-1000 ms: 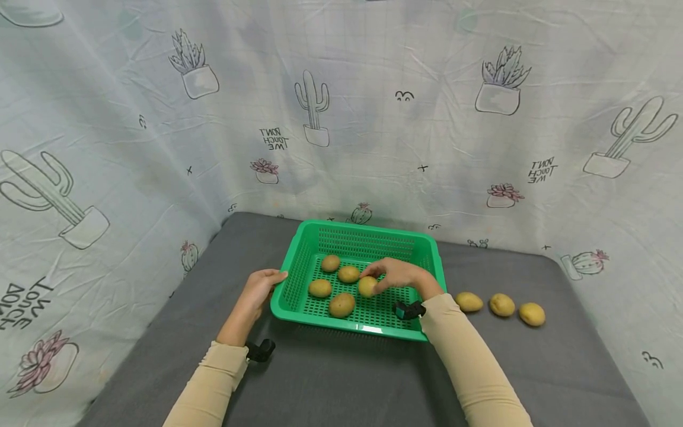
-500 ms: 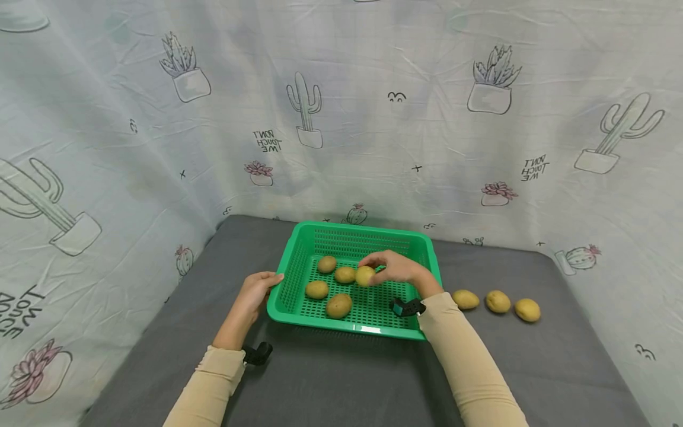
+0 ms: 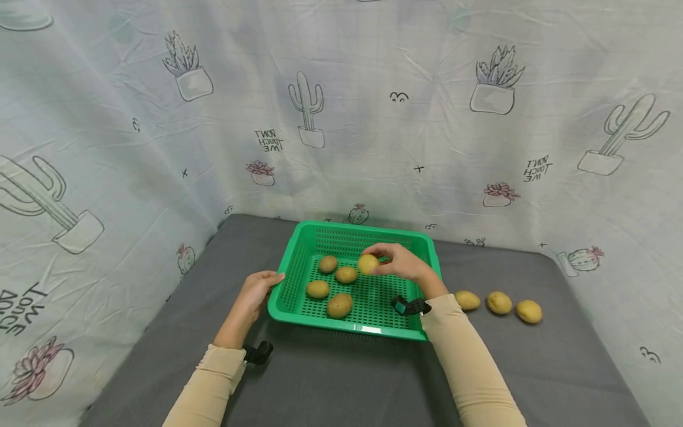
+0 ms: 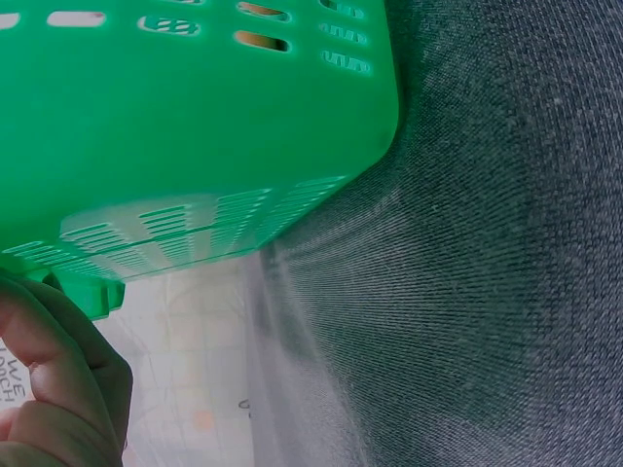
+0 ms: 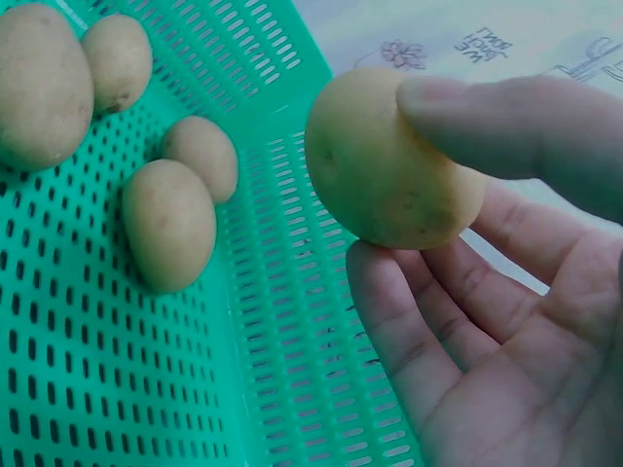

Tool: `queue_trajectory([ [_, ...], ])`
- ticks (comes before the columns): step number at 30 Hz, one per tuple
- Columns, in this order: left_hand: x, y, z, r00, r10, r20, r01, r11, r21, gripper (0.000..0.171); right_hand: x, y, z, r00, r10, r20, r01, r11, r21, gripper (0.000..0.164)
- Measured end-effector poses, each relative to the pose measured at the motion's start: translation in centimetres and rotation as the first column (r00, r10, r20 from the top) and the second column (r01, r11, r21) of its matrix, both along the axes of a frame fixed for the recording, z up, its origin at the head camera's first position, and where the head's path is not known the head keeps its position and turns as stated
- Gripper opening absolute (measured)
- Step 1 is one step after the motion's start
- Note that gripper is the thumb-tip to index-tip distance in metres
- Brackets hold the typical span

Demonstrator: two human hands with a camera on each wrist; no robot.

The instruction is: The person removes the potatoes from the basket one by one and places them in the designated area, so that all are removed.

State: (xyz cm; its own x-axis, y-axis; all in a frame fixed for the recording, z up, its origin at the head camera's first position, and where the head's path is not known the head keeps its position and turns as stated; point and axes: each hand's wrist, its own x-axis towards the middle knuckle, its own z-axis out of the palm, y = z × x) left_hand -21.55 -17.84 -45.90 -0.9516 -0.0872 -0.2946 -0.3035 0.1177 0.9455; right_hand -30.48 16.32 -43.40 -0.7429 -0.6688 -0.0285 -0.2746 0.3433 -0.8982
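Note:
My right hand (image 3: 402,264) pinches a yellow potato (image 3: 367,264) between thumb and fingertips, held above the floor of a green plastic basket (image 3: 320,322). In the right wrist view the gripped potato (image 5: 375,161) hangs apart from the others, near the perforated wall. Several potatoes lie in the left half of the basket, among them a large front potato (image 3: 339,306) and a small back potato (image 3: 328,264). My left hand (image 3: 255,296) grips the basket's left rim, thumb on top; in the left wrist view its curled fingers (image 4: 58,375) show beneath the rim.
On the dark grey cloth (image 3: 341,385) right of the basket, three more potatoes stand in a row: a near one (image 3: 467,300) partly beside my right sleeve, a middle one (image 3: 498,303) and an outer one (image 3: 529,311). A patterned curtain (image 3: 363,148) encloses the table's back and sides.
My right hand has raised the potato from low in the basket, away from the potato beside it. My left hand stays on the rim. The head view has shifted slightly.

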Motion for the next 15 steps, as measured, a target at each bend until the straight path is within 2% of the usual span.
queue_trajectory([
  [8, 0.1, 0.1, 0.1, 1.0, -0.001, -0.004, 0.001, 1.0, -0.007, 0.037, 0.0, 0.6, 0.4, 0.997, -0.07, -0.023, 0.067, 0.993, -0.093, 0.05],
  [15, 0.2, 0.1, 0.0, 1.0, -0.005, -0.004, 0.005, 1.0, 0.002, 0.037, 0.5, 1.3, 0.9, 0.992, -0.123, -0.019, 0.115, 0.963, -0.245, 0.048],
])
